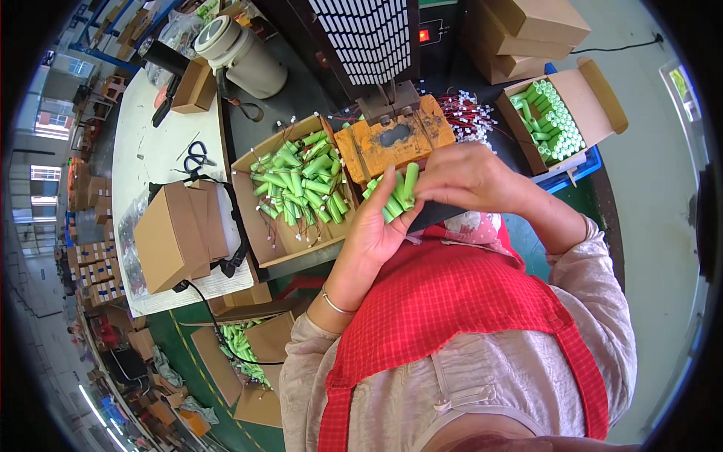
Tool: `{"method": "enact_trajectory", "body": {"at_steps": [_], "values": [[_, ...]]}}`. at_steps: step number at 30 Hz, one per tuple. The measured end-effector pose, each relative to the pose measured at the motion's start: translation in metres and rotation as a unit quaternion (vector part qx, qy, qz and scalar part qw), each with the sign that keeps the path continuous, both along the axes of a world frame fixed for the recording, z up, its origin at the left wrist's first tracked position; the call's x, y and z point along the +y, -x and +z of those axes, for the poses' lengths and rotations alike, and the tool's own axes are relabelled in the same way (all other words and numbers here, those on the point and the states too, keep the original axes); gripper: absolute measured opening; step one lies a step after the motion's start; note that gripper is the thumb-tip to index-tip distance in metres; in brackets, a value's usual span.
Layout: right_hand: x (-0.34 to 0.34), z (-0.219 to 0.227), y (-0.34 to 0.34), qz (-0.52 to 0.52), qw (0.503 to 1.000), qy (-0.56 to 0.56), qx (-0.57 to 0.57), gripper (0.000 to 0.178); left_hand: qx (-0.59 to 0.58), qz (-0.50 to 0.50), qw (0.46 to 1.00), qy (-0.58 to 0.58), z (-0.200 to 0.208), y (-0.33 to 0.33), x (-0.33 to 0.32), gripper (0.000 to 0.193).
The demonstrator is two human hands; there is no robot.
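Note:
In front of my apron, my left hand (pixel 376 226) is closed around a few green-wrapped cylindrical battery cells (pixel 393 205). One green battery cell (pixel 410 182) stands up beside them, against the fingers of my right hand (pixel 471 177). Those fingers are pinched together at its lower end; the fingertips are partly hidden. Just beyond both hands is the scuffed orange block (pixel 395 139) of a black bench machine (pixel 301 15). To the left, an open cardboard box (pixel 260 245) holds many green cells with thin wires and small white connectors.
At the right, a carton (pixel 523 147) of upright green cells sits over a blue bin (pixel 591 162). Wired white connectors (pixel 471 113) lie beside the machine. A large flask (pixel 252 64), scissors (pixel 197 157) and cardboard pieces (pixel 169 233) are leftward. Another box (pixel 260 407) of cells is below left.

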State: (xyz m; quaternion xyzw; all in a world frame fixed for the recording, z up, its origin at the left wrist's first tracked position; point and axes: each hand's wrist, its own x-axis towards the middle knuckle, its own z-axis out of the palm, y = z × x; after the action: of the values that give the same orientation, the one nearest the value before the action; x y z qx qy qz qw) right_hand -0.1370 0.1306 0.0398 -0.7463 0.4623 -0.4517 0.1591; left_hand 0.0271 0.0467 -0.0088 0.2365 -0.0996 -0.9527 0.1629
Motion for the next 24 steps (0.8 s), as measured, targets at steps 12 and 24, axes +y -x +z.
{"method": "enact_trajectory", "body": {"at_steps": [12, 24], "values": [[0.011, -0.014, 0.011, -0.204, 0.977, -0.001, 0.056, 0.008, -0.02, 0.004, 0.971, 0.24, 0.025, 0.0, -0.039, 0.03], [-0.02, -0.045, 0.002, -0.314, 0.941, 0.035, -0.117, 0.007, -0.196, 0.137, 0.615, 0.752, 0.004, 0.033, -0.049, 0.021]]}}
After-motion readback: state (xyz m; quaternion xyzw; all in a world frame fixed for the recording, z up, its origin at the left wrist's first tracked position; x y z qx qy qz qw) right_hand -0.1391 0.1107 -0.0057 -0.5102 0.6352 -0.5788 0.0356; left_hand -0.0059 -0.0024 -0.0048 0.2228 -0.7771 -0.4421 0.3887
